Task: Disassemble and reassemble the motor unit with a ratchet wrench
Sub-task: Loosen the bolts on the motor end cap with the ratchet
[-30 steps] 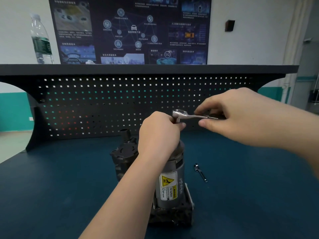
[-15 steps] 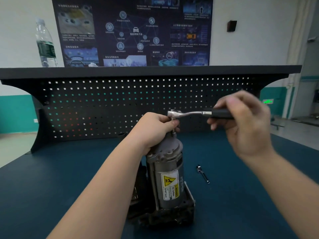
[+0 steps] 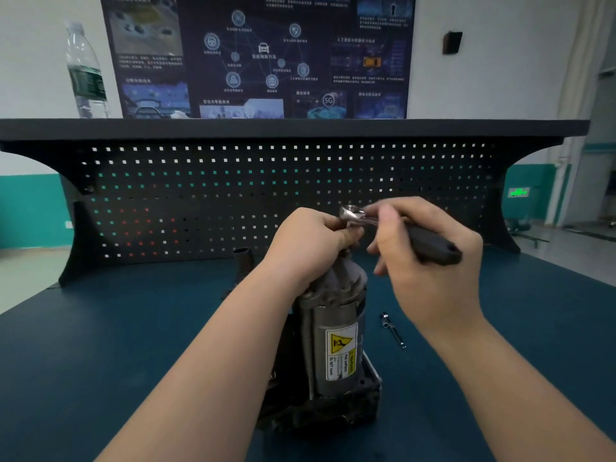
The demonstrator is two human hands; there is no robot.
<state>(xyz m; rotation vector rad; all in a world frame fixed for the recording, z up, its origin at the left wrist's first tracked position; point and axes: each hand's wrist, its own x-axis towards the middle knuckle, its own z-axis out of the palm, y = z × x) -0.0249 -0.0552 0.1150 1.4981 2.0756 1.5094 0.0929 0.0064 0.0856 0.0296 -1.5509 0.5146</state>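
The motor unit (image 3: 333, 335) stands upright on the blue bench, a grey cylinder with a yellow warning label on a black base. My left hand (image 3: 310, 245) is closed over its top, fingers around the socket under the ratchet head. The ratchet wrench (image 3: 430, 243) has its chrome head above the motor's top and its black handle pointing toward the lower right. My right hand (image 3: 423, 261) grips that handle. The fastener under the socket is hidden by my fingers.
A small chrome bolt or bit (image 3: 393, 330) lies on the bench (image 3: 116, 345) just right of the motor. A black pegboard (image 3: 200, 201) with a shelf rises behind. A water bottle (image 3: 85, 71) stands on the shelf at the left.
My right hand has swung the wrench handle from pointing right to pointing toward me at the lower right. My left hand has stayed on the motor's top.
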